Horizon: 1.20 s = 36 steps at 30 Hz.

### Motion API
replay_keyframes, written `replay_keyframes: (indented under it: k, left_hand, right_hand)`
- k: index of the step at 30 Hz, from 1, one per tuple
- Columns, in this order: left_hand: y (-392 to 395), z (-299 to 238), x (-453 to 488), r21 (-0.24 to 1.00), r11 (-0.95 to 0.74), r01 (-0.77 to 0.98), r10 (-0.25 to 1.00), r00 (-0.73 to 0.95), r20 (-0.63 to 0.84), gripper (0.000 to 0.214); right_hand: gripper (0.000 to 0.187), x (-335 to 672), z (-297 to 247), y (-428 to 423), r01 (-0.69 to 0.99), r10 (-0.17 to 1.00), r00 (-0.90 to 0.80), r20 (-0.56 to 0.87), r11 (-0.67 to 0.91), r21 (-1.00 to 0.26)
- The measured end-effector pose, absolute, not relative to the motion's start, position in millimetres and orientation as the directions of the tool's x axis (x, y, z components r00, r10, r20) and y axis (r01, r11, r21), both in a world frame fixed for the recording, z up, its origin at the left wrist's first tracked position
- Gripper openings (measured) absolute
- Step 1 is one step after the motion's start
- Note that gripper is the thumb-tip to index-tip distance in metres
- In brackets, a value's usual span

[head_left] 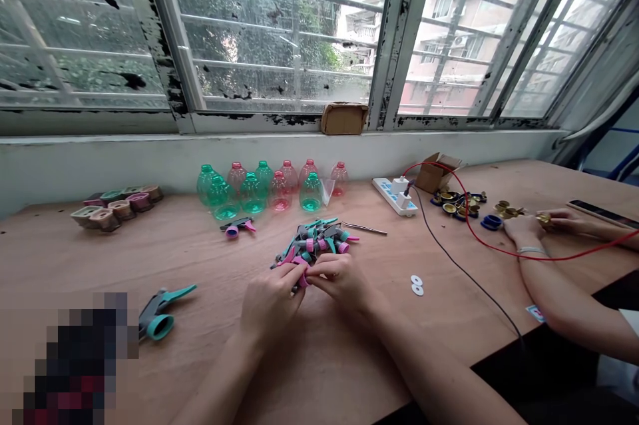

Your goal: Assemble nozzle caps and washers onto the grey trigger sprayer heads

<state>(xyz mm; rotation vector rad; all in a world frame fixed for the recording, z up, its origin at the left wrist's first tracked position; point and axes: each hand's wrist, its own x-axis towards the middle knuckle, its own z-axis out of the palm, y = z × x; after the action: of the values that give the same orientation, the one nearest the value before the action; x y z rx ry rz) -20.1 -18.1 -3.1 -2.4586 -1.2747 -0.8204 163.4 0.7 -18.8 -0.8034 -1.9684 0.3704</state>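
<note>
My left hand (272,298) and my right hand (344,282) meet in front of me, fingers closed around a pink and grey spray trigger head (302,276). My fingers partly cover it. Just behind them lies a pile of spray trigger heads (319,236) in grey, teal and pink. One pink and grey trigger head (238,228) rests apart to the left, and a teal and grey one (162,315) lies nearer me. Behind the pile stand several clear green bottles (253,194) and pink bottles (280,193), with open necks.
Wrapped blocks (117,208) sit at the back left. On the right are two white rings (416,285), a power strip (394,197), cables (449,265) and a cardboard box (436,176). A co-worker's hands (526,232) handle gold-coloured parts there. A thin metal rod (367,229) touches the pile.
</note>
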Motion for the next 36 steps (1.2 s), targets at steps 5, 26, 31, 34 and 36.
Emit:
replay_keyframes:
  k: [5,26,31,34,36]
  left_hand:
    - [-18,-1,-22,-0.101,-0.59,0.801,0.583,0.51,0.632,0.025]
    - [-19,-9,-17,0.411,-0.519,0.75,0.784,0.226,0.578,0.05]
    - [-20,-9,-21,0.323,-0.643,0.694,0.647,0.266,0.715,0.044]
    - [-21,-6,-27,0.308,-0.681,0.664,0.567,0.212,0.796,0.036]
    - [-19,-4,-31,0.34,-0.657,0.673,0.586,0.173,0.792,0.032]
  right_hand:
    - [0.01,155,-17,-4,0.389,0.747,-0.265,0.61,0.662,-0.641]
    - [0.04,151,-17,-10,0.345,0.701,-0.251,0.668,0.709,-0.615]
    - [0.03,175,-6,-5,0.391,0.722,-0.203,0.661,0.679,-0.621]
    - [0.031,205,2,1,0.321,0.805,0.004,0.594,0.561,-0.763]
    - [0.032,222,4,3,0.28,0.873,0.036,0.487,0.459,-0.843]
